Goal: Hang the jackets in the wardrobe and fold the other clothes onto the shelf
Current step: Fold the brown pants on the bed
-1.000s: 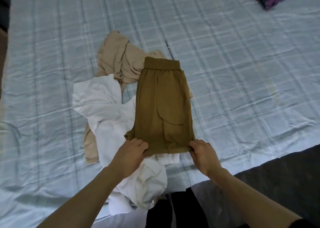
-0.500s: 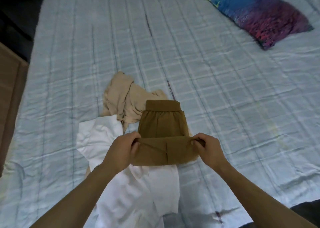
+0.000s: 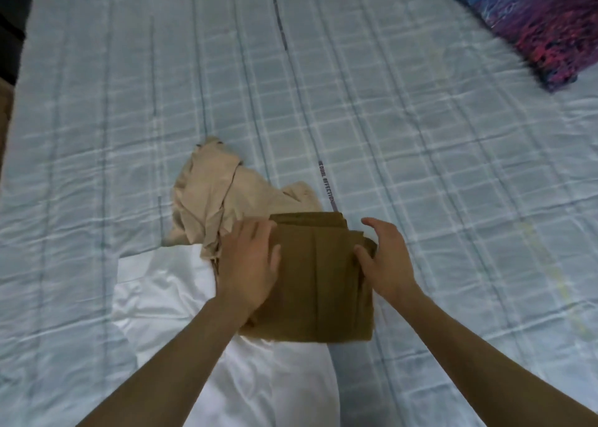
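Folded over since half a second ago, the shorts (image 3: pixel 318 277) now form a compact brown rectangle, their lower half doubled up onto the waistband end, where earlier both hands pinched the hem in mid-fold. Left hand (image 3: pixel 247 264): flat, fingers spread, palm pressed on the left part of the shorts and overlapping their left edge. Right hand (image 3: pixel 385 260): fingers loosely spread and curved along the right edge, thumb touching the cloth, index finger raised clear of it; it pinches nothing. The shorts lie between the two hands, on the near part of the bed (image 3: pixel 453 174), their near edge resting on a white garment (image 3: pixel 200 316) that spreads toward the person. A crumpled beige garment (image 3: pixel 213 196) lies just beyond the left hand, touching the far left corner of the shorts. A blue and purple pillow (image 3: pixel 537 18) sits well apart at the far right.
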Tool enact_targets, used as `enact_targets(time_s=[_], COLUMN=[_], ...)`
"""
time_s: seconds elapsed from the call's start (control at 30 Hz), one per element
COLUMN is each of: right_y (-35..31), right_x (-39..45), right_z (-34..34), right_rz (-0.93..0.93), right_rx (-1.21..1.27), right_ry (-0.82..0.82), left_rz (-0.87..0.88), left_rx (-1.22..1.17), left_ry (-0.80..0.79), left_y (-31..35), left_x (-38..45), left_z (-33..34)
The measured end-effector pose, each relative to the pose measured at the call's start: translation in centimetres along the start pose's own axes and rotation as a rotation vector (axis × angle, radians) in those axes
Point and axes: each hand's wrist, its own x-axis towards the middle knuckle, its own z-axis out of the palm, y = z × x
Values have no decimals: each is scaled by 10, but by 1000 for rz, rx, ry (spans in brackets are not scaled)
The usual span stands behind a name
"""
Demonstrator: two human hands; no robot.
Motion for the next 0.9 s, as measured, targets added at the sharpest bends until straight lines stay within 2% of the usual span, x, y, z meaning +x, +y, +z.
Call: enact_targets(time_s=[0.07,0.17,0.27,0.37,0.43,0.5,0.6,0.7,0.83,0.9], right_y=[-1,-2,14,38,47,48,41,38,53,59], right_x=[-16,-45,-59,-47,-43,-47,-65,-86,-100,-96], right_z=[13,41,63,58,51,49,51,60,79,82], right_rz=[-143,-354,-457,-347,-269,-248,-352,-496,-488,-467], right_rx=[-92,-276,-458,-491,-490,-472,-400,-348,-424,-432], right_ry=[8,-89,-297,-323,-283,-221,-76,-74,-232,-243], left_rz=[135,219,124,-27,9,120,318,425,325,296], left_rx=[25,118,206,153,175,195,111,136,193,182], left_ry=[-33,-204,-419,-547,-523,-392,-248,-337,-438,-459], left_y=[5,-1,-19,-38,-41,-38,-26,-23,-34,-36], left_x=[-25,-55,-62,-59,-61,-68,-86,-100,-96,-89], left_z=[16,43,57,55,50,45,44,53,63,62])
